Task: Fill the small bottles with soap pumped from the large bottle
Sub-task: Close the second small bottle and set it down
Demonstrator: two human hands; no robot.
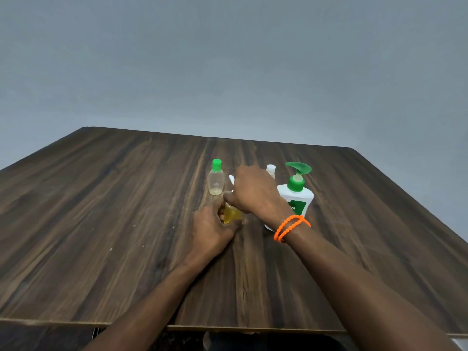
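Both your forearms come in over the near edge of the bench (101, 224), hands meeting mid-bench on one small bottle.

Your left hand (212, 226) has its fingers curled round a small bottle of yellow soap (231, 215), holding it down on the wood. Your right hand (253, 192), orange bracelet (291, 227) on the wrist, sits on top of it with fingers bent over the bottle's white top (231, 179); can't tell if it's actually gripping the top or just resting there. Just behind stands another small bottle with a green cap (216, 180), nearly empty. On the right, the large pump bottle (296, 196) is upright, and a white-capped bottle (271, 169) peeks out behind your knuckles.
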